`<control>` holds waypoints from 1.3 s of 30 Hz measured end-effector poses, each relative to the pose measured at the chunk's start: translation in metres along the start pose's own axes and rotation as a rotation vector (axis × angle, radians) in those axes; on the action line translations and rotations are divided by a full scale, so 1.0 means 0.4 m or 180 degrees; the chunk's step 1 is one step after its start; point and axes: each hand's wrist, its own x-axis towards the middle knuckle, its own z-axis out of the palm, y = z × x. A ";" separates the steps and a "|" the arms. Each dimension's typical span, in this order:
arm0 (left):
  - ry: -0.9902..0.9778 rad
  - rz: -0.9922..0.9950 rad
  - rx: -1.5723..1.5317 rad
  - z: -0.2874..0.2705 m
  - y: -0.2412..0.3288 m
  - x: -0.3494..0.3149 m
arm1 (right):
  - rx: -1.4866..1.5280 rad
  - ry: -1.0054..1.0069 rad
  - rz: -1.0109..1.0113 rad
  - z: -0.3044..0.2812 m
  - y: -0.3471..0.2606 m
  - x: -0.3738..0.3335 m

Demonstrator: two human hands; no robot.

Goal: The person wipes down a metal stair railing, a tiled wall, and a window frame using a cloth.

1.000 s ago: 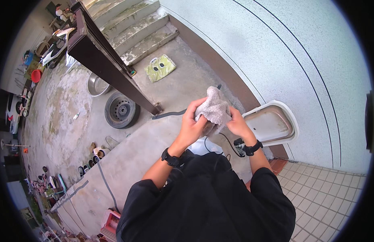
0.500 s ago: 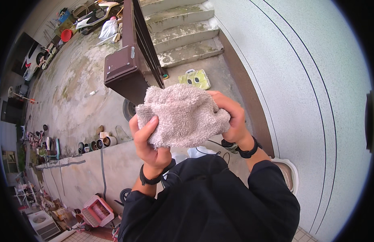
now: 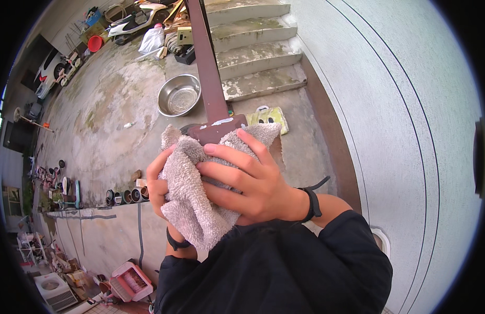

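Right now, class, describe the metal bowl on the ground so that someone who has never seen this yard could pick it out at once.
Start at the concrete steps at the top of the view and follow the brown post that crosses them. Just left of that post, on the stained concrete floor, sits the metal bowl. It is the only round, shiny silver thing there, wide, open and upright.

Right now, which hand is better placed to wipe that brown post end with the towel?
Right. The right hand lies spread over the grey towel, pressing it against the brown post; the left hand only bunches the towel's side.
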 end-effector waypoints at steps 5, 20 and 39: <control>-0.1016 -0.0399 -0.1419 0.010 -0.065 0.085 | 0.0908 -0.0465 0.0428 -0.043 0.056 0.061; -0.2100 0.1225 -0.1616 0.029 -0.121 0.115 | 0.0997 -0.0751 0.0729 -0.087 0.033 0.043; -0.0912 0.0915 0.0177 -0.020 -0.274 -0.282 | -0.0350 -0.0036 -0.0649 0.213 0.093 -0.392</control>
